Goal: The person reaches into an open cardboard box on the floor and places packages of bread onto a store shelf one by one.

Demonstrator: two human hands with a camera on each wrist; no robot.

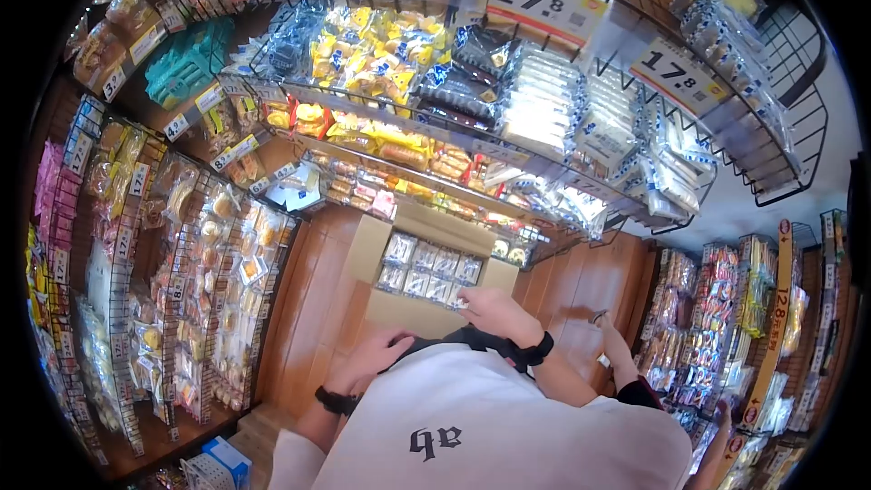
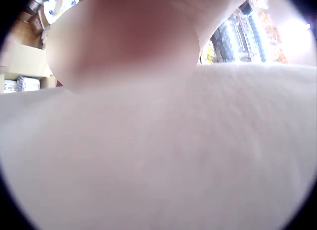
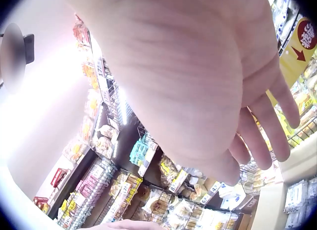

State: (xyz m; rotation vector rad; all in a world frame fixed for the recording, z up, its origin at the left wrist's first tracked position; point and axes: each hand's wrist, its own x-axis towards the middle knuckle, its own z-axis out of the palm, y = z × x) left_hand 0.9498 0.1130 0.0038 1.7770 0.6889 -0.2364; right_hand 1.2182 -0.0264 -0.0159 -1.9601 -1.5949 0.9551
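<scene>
An open cardboard box (image 1: 413, 313) stands on the wooden floor in front of me, with rows of small clear-wrapped white packs (image 1: 426, 265) inside. My right hand (image 1: 499, 316) reaches over the near right side of the box. In the right wrist view its fingers (image 3: 262, 136) hang relaxed, and nothing shows in them. At my waist, my left hand (image 1: 372, 356) lies close to a dark strap or pouch (image 1: 467, 338), fingers extended and without anything visible in the grip. White shirt cloth (image 2: 158, 155) fills most of the left wrist view.
Overhead, wire baskets (image 1: 494, 132) of packaged snacks with price cards (image 1: 544, 2) jut out above the box. Snack racks line the left (image 1: 195, 272) and right (image 1: 712, 308). Another person's bare limb (image 1: 619, 349) shows at right. A blue-and-white container (image 1: 218, 465) sits at lower left.
</scene>
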